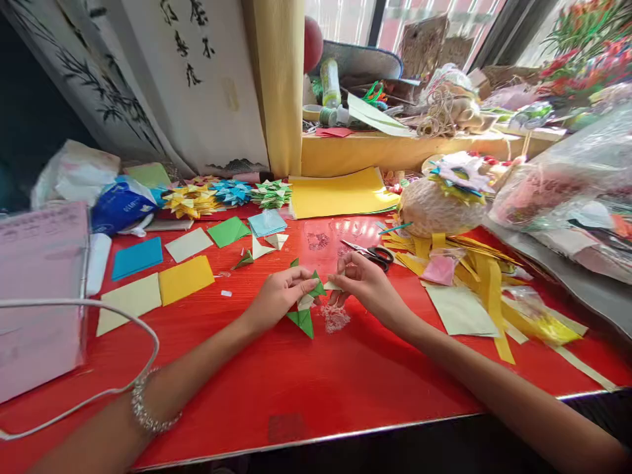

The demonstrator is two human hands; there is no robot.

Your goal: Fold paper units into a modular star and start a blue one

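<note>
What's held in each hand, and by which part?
Left hand: green-and-white folded paper, pinched around its middle, green points sticking out. Right hand: pale paper piece, by its right end; whether they're joined is unclear.

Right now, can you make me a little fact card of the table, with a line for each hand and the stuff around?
Left hand: holds green and white folded paper
Right hand: pinches small white paper piece
Scissors: black handles, beyond the right hand
Paper stars: yellow, blue, green and white, at the back
Flat paper: blue and yellow, on the left
Table: red
</note>
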